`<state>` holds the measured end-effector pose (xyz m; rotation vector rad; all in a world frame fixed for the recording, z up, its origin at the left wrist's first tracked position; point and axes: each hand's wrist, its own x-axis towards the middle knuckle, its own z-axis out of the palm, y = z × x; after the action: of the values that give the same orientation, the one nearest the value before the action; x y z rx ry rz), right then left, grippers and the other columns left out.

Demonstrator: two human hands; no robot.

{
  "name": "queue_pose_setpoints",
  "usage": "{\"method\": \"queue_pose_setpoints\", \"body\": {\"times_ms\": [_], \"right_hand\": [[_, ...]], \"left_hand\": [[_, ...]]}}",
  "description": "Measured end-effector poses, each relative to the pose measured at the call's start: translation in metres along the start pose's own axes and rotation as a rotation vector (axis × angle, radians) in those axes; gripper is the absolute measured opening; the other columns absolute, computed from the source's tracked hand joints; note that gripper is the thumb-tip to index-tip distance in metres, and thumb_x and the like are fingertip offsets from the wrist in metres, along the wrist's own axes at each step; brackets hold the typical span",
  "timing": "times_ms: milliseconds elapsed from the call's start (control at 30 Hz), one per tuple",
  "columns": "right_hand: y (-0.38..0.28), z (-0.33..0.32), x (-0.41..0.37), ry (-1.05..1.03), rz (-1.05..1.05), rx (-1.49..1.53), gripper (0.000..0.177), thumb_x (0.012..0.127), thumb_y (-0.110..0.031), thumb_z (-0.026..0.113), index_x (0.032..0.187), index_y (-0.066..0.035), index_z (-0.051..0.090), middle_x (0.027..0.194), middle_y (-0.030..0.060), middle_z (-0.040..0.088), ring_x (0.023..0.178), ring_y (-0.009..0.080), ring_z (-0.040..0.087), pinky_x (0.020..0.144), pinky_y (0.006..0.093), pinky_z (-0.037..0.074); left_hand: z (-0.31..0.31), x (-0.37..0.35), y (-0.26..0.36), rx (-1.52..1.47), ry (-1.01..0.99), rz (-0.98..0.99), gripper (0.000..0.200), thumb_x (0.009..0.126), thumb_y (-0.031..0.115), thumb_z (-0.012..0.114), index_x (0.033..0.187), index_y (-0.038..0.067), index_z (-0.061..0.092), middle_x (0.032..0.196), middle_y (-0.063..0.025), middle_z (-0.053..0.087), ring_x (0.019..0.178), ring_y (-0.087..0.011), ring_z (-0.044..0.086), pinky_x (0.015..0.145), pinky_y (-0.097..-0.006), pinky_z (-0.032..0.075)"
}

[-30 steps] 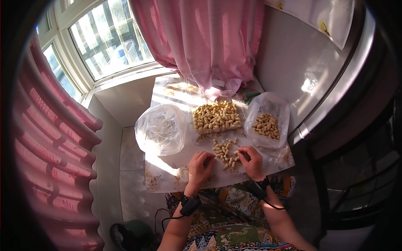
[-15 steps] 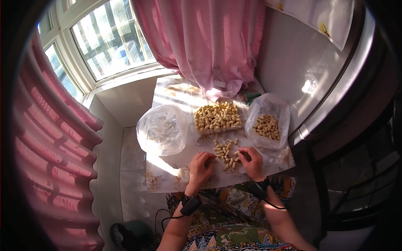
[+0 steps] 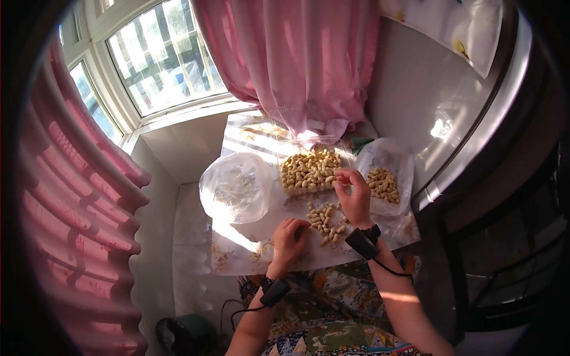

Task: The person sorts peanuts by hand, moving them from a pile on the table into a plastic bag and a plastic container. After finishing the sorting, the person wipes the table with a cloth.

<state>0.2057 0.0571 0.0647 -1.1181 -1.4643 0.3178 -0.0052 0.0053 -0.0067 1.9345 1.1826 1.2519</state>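
My right hand (image 3: 354, 197) is raised over the front right corner of a clear plastic box of unshelled peanuts (image 3: 310, 168). Its thumb and fingers are pinched together close to the peanuts; whether one is between them is hard to see. My left hand (image 3: 289, 241) rests on the table with curled fingers, just left of a loose pile of peanuts (image 3: 323, 219). Its fingertips are partly hidden. On the right, behind my right hand, a clear plastic bag (image 3: 402, 155) stands open with more peanuts (image 3: 383, 185) in it.
A second clear plastic bag (image 3: 234, 188), puffed open, stands on the left of the patterned table (image 3: 237, 261). A pink curtain (image 3: 297, 65) hangs down to the table's back edge. Grey panelling (image 3: 415, 95) borders the right side. Bands of sunlight cross the tabletop.
My right hand has moved forward from the loose pile to the corner of the peanut box. My left hand has stayed nearly in place beside the pile. The view has shifted slightly.
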Motion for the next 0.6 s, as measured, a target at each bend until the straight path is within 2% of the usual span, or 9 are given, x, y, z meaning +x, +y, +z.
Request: {"method": "queue_pose_setpoints", "body": {"times_ms": [133,167,200,267,333,400,467,533,600], "right_hand": [[-0.007,0.003,-0.023,-0.076,0.024,-0.039,0.023,0.091,0.002,0.072,0.114,-0.002,0.069,0.114,0.0095,0.07,0.096,0.0178,0.071,0.086,0.0318,0.056],[-0.007,0.001,-0.034,-0.107,0.015,-0.051,0.022,0.091,0.001,0.072,0.113,-0.001,0.069,0.114,0.0107,0.071,0.097,0.0218,0.071,0.087,0.0326,0.056],[-0.004,-0.001,-0.044,-0.11,0.02,-0.05,0.022,0.091,0.001,0.072,0.113,-0.001,0.069,0.114,0.0107,0.071,0.097,0.0218,0.071,0.087,0.0326,0.056],[0.003,-0.009,-0.064,-0.138,-0.101,-0.161,0.02,0.091,0.0,0.072,0.111,-0.001,0.07,0.113,0.0121,0.071,0.098,0.0258,0.07,0.086,0.0337,0.056],[0.003,-0.018,-0.077,-0.135,-0.078,-0.174,0.019,0.091,-0.001,0.072,0.11,-0.002,0.07,0.113,0.0124,0.071,0.098,0.0282,0.069,0.085,0.0352,0.056],[0.003,-0.027,-0.086,-0.125,0.073,-0.169,0.02,0.091,-0.001,0.071,0.11,-0.004,0.07,0.112,0.0118,0.07,0.103,0.0328,0.068,0.087,0.0398,0.056],[0.01,-0.032,-0.091,-0.099,0.07,-0.187,0.019,0.091,0.0,0.07,0.109,-0.004,0.071,0.111,0.0111,0.07,0.103,0.0321,0.067,0.085,0.0398,0.056],[0.011,-0.034,-0.095,-0.071,0.176,-0.176,0.017,0.092,0.0,0.069,0.108,-0.004,0.071,0.11,0.0112,0.07,0.102,0.0317,0.067,0.085,0.0395,0.055],[0.013,-0.033,-0.097,-0.063,0.153,-0.184,0.019,0.09,0.002,0.068,0.108,-0.004,0.071,0.11,0.0111,0.07,0.101,0.0318,0.067,0.085,0.0396,0.055]], "left_hand": [[0.0,0.0,0.002,0.004,0.018,0.002,0.019,0.083,-0.001,0.069,0.1,0.007,0.072,0.094,-0.0111,0.07,0.09,-0.0344,0.067,0.08,-0.0422,0.054],[-0.001,0.0,0.004,0.004,0.01,0.001,0.021,0.082,-0.001,0.069,0.101,0.007,0.072,0.095,-0.0113,0.07,0.091,-0.0344,0.067,0.081,-0.042,0.054],[-0.002,0.001,0.006,0.002,-0.001,0.002,0.024,0.08,-0.002,0.068,0.102,0.007,0.072,0.096,-0.0115,0.07,0.093,-0.0344,0.067,0.081,-0.0419,0.054],[-0.003,0.002,0.008,-0.001,-0.013,0.017,0.027,0.078,-0.002,0.067,0.103,0.007,0.071,0.099,-0.0115,0.069,0.096,-0.0347,0.066,0.082,-0.042,0.054],[-0.003,0.002,0.008,-0.007,-0.029,0.032,0.03,0.076,-0.002,0.066,0.104,0.007,0.071,0.101,-0.0116,0.068,0.099,-0.035,0.065,0.084,-0.0421,0.054],[-0.003,0.004,0.008,0.017,-0.008,0.106,0.034,0.073,-0.001,0.065,0.106,0.007,0.07,0.105,-0.0114,0.067,0.103,-0.0355,0.063,0.086,-0.0429,0.054],[-0.003,0.003,0.008,0.038,-0.012,0.087,0.034,0.073,-0.001,0.065,0.106,0.007,0.07,0.105,-0.0111,0.067,0.104,-0.0355,0.063,0.087,-0.0435,0.054],[-0.002,0.003,0.009,0.064,-0.015,0.065,0.033,0.073,-0.001,0.066,0.105,0.007,0.071,0.105,-0.0109,0.067,0.104,-0.0356,0.062,0.088,-0.0441,0.054],[-0.002,0.002,0.01,0.115,-0.001,0.076,0.033,0.073,-0.002,0.066,0.105,0.007,0.071,0.102,-0.0104,0.067,0.101,-0.0347,0.063,0.087,-0.0435,0.054]]}}
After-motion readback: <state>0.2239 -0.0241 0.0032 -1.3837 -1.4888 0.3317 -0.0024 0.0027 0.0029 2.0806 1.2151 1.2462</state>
